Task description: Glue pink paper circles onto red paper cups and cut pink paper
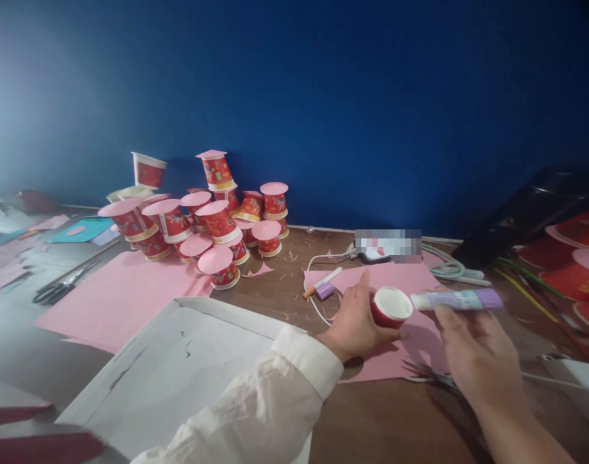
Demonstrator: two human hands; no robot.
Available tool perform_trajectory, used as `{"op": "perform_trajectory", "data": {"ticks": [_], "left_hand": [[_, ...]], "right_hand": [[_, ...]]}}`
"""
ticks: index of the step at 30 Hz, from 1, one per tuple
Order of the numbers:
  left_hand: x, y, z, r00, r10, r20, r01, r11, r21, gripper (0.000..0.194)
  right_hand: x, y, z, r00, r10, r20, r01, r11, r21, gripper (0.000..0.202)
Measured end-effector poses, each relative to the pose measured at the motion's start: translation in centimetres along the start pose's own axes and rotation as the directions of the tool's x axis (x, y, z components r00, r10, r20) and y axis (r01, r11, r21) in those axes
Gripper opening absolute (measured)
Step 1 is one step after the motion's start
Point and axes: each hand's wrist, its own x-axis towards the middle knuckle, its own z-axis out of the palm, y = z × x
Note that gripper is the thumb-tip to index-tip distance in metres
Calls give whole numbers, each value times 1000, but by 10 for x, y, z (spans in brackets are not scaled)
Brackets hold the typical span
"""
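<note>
My left hand (355, 325) is curled against the side of a small red paper cup (388, 316), its thumb stretched along the near side. The cup's round white end faces up. In my right hand (482, 354) is an uncapped glue stick (459, 299), held level, its tip beside the cup's edge. Cup and left hand are over a pink paper sheet (366, 367). A purple cap (325, 290) lies left of the hand, by a white stick with an orange end (321, 282). Scissors (430, 372) lie under my right hand, partly hidden.
Several red cups topped with pink discs (216, 259) stand stacked at the back left. Before them lie pink sheets (115, 296) and a white box lid (178, 361). A blurred-out device (388, 246) with a cable sits by the blue wall (323, 109). More scissors (65, 287) lie left.
</note>
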Motion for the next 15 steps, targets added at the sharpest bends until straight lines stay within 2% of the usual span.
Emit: {"op": "perform_trajectory", "data": {"ticks": [9,15], "left_hand": [[-1,1,-1,999,-5,33,4,999,41,123],[-3,3,-3,998,-9,57,7,999,49,120]], "right_hand": [[4,-26,1,999,22,-31,-29,973,-231,50],[4,-25,-2,998,53,-33,-59,971,-233,47]]}}
